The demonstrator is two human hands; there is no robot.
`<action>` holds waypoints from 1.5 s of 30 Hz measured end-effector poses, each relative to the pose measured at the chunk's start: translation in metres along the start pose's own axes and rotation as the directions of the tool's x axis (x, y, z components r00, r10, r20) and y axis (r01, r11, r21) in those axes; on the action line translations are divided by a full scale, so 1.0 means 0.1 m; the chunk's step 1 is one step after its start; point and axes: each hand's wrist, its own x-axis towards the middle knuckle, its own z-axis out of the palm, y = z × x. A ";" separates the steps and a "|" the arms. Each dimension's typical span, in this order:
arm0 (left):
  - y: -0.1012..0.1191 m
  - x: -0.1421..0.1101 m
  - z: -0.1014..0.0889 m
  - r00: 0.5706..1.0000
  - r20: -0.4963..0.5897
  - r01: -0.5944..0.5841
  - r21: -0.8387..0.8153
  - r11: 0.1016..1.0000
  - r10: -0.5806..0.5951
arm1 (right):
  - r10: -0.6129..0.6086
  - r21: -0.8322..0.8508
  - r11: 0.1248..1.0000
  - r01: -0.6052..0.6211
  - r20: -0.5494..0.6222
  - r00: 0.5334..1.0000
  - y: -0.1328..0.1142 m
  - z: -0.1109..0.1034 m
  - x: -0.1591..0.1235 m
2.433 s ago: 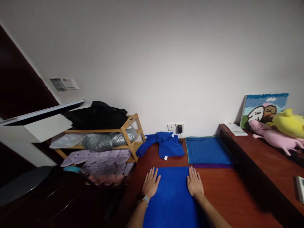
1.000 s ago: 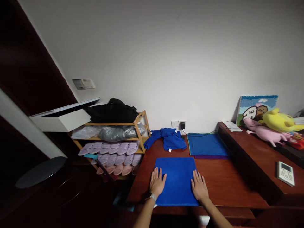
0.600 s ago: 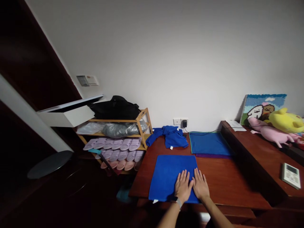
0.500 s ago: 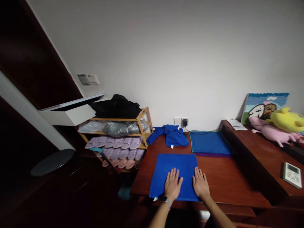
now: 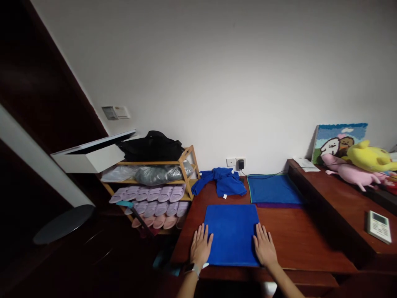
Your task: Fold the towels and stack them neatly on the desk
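A blue cloth (image 5: pixel 232 236) lies spread flat on the brown wooden table (image 5: pixel 297 240), close to its front edge. My left hand (image 5: pixel 200 247) rests flat over the cloth's left edge, fingers stretched out. On the opposite side, my right hand (image 5: pixel 265 246) lies flat along the right edge, its fingers extended too. Neither hand grips anything. A small white tag shows by my left wrist at the cloth's near left corner.
Crumpled blue cloths (image 5: pixel 225 182) lie at the back by a plugged-in black adapter (image 5: pixel 241 164). Flat green-edged blue cloth (image 5: pixel 274 188) sits behind on the right. A slipper rack (image 5: pixel 186 165) stands left; plush toys (image 5: pixel 350 169) and a calculator-like device (image 5: pixel 379 226) occupy the raised right surface.
My left hand has slid left from the middle of the cloth to its left edge. My right hand stays at the right edge. The view has shifted slightly.
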 end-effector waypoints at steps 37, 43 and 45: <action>-0.32 -0.66 0.30 1.000 0.024 0.021 -0.105 0.994 -0.018 | 0.001 0.046 0.999 -0.002 0.016 1.000 -0.17 -0.27 1.08; 0.32 0.01 0.08 0.992 -0.107 -0.090 -0.165 0.982 0.073 | -0.010 0.033 0.999 0.009 0.022 1.000 -0.12 -0.05 1.24; 0.88 0.38 0.00 0.973 -0.102 -0.226 -0.212 0.951 0.209 | -0.008 0.020 1.000 0.008 0.012 1.000 -0.08 0.01 1.25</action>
